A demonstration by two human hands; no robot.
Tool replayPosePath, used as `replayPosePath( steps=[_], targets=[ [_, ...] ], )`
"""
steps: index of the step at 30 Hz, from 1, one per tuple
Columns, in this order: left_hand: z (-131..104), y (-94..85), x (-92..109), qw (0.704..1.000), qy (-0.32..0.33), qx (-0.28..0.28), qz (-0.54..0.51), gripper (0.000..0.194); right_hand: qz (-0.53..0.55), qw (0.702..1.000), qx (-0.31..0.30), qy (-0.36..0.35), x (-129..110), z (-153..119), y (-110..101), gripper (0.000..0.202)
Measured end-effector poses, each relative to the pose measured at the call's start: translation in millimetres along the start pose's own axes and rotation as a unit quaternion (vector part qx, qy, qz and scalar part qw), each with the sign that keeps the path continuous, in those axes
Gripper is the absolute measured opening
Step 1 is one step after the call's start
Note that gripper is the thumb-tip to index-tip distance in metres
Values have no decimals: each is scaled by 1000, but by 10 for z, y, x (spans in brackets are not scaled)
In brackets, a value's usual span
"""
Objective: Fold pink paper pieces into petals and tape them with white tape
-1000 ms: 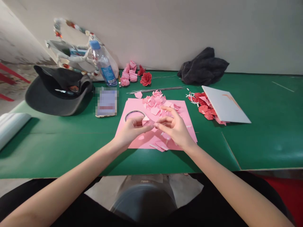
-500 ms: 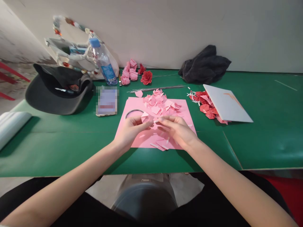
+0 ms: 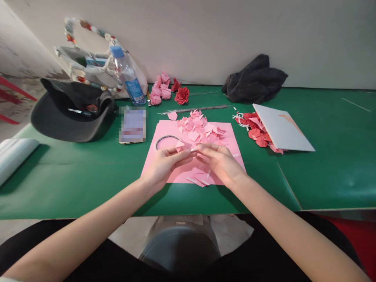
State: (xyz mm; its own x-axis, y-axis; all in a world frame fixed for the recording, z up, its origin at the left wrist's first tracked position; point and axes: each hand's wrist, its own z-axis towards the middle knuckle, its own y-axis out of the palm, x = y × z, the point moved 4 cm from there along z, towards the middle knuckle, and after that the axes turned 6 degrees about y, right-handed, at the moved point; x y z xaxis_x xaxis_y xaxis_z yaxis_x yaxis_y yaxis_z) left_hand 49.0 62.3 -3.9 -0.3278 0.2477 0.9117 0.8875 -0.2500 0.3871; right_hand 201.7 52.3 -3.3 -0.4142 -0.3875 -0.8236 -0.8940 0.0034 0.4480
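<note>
My left hand is closed over the pink sheet, with a folded pink paper petal showing above its thumb. Fingertip to fingertip with it, my right hand pinches at a small white strip; whether the strip is stuck to the petal I cannot tell. Below the hands, several pink paper pieces with white strips lie on the pink sheet. Just behind them is a heap of pink petals. A roll of tape lies flat by my left hand.
Behind are thin wires, pink paper flowers and red roses. Left stand a bottle, phone, cap and bag. Right lie red petals under a white board, and black cloth.
Both hands stay close together over the sheet. My left fingers have shifted slightly right, nearer the right fingertips, and more of the tape roll shows.
</note>
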Motion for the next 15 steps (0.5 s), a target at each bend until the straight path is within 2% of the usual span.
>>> replayPosePath(
  steps=[3,9,15],
  targets=[
    [-8,-1,-6,1000,6,11,-5,8,0,1000,-8,-2,11,-8,19,10],
    [-29,47,-11,1000,-6,2,-5,15,-7,1000,23,-6,7,6,-10,9],
    [-28,62,-31,1000,-8,-5,-15,14,-7,999,33,-7,-14,2,-32,8]
  ],
)
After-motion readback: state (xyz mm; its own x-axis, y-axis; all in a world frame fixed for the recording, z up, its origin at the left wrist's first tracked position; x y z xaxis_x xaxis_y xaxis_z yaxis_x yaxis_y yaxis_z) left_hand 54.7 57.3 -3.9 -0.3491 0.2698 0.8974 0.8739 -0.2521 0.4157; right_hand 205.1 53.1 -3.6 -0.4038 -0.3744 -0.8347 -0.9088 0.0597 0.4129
